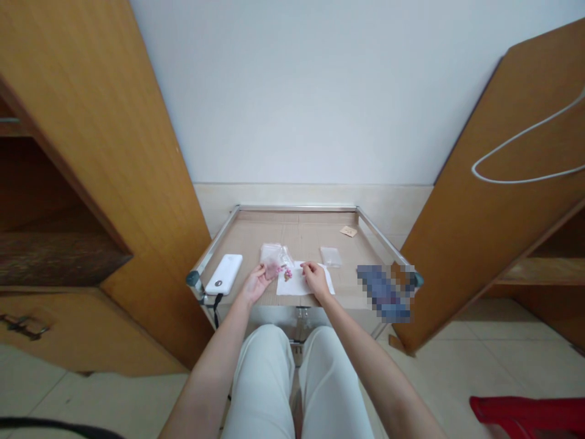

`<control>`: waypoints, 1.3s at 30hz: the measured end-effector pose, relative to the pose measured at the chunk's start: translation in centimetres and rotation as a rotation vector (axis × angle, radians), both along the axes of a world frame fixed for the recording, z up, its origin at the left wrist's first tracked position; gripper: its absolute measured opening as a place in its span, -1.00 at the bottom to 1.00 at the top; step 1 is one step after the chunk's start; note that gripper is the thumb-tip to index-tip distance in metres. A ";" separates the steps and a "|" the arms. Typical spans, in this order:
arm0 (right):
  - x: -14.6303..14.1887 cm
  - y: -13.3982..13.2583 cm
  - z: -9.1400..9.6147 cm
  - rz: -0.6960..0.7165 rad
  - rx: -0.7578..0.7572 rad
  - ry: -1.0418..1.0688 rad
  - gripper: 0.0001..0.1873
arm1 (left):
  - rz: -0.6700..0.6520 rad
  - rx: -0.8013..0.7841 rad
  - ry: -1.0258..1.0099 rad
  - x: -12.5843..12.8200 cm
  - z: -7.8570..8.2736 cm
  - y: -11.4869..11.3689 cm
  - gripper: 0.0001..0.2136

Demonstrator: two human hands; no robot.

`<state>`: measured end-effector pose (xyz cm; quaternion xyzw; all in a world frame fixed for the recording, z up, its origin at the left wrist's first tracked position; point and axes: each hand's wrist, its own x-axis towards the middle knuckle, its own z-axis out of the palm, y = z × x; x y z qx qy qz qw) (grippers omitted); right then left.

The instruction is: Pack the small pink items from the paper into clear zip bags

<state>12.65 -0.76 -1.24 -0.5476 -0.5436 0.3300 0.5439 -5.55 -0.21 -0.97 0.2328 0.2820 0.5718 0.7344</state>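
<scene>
Left hand (255, 285): closed around clear bag (273, 256), 10 o'clock of white paper (296, 286).
Right hand (315, 277): fingertips pinched over white paper; contents impossible to tell.

Bare left hand (256, 285), right hand (316, 279), forearms (214, 360); pale off-white trousers (269, 384), plain smooth fabric.

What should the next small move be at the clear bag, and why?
Probably the right hand reaches for the pink pieces and lifts one toward the clear bag. The left hand holds that bag just beside them, and the right hand rests on the white sheet where they lie.
</scene>
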 end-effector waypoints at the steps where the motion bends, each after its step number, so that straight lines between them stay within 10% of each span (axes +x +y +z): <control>1: -0.2 0.1 0.2 0.000 0.003 0.005 -0.75 | 0.001 -0.001 0.001 0.0 0.1 -0.1 -0.89; 12: -2.3 -0.5 4.2 0.214 -0.089 0.143 -0.80 | -0.035 0.027 0.012 0.0 0.2 -0.2 -0.90; 39: -4.0 -0.6 4.3 0.213 -0.054 -0.042 -0.89 | 0.032 0.134 0.191 0.3 0.1 -0.5 -0.83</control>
